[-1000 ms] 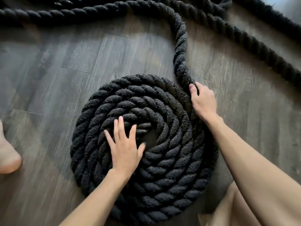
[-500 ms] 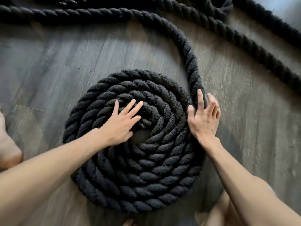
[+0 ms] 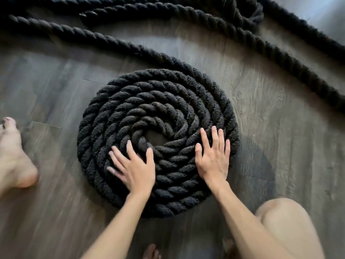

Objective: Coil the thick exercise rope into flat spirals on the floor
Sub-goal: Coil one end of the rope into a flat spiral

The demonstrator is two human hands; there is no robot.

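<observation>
While both hands lie flat on it, the thick black twisted exercise rope (image 3: 158,86) sits wound in a flat round spiral on the dark grey wood-plank floor (image 3: 56,94), approx. centre of view, w/ a small open gap at its core. Left hand (image 3: 135,170) rests on the near-left turns, fingers straight & spread wide, tips toward the core; slightly blurred. Right hand (image 3: 212,161) rests palm down on the near-right turns, fingers straight & fairly close together, pointing far. Neither hand grips anything. Outermost turn peels off the spiral at its far side & runs as a loose tail far-left across the floor. More loose lengths (image 3: 280,53) of the same rope lie further off, crossing from far-left to the right edge, well apart from the spiral. Bare foot (image 3: 15,157) stands on the floor at the left edge, near the spiral but not touching it. Bare knee (image 3: 287,227) shows near-right; toes (image 3: 151,251) of another foot at the near edge.
</observation>
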